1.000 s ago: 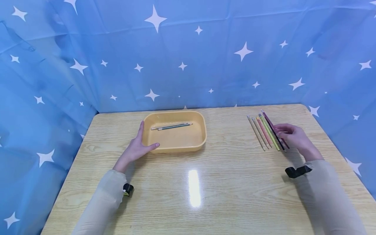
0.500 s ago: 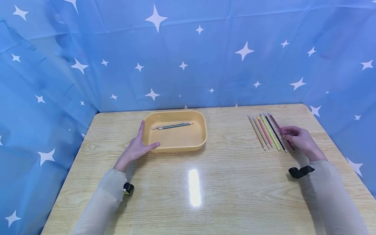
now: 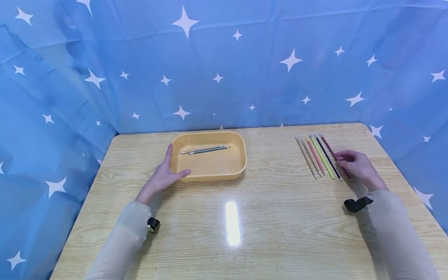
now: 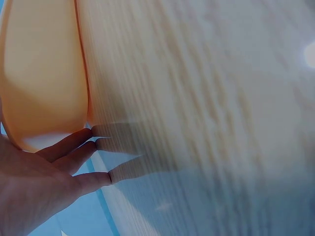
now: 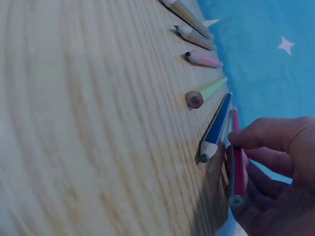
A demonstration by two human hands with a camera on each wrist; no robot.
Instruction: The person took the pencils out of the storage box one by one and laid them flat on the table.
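At the right of the table, my right hand [image 3: 355,163] pinches a dark red pencil [image 3: 328,146] between thumb and fingers. In the right wrist view this red pencil [image 5: 238,172] points its near tip toward the camera. Just left of it lies a dark blue pencil [image 5: 216,128], then a yellow-green pencil [image 3: 322,158] and a pink pencil [image 3: 315,156]. My left hand [image 3: 163,177] rests against the left end of a yellow-orange tray [image 3: 210,178], its thumb along the front rim. Fingers [image 4: 74,142] look fairly straight in the left wrist view.
Two pencils [image 3: 209,150] lie side by side inside the tray. Two natural-wood pencils [image 3: 305,158] form the left end of the row on the table. A blue star-patterned curtain [image 3: 224,77] hangs behind the table's far edge.
My right hand has shifted slightly right, and the dark red pencil now lies to the right of the dark blue one, apart from it. The left hand and tray stay put.
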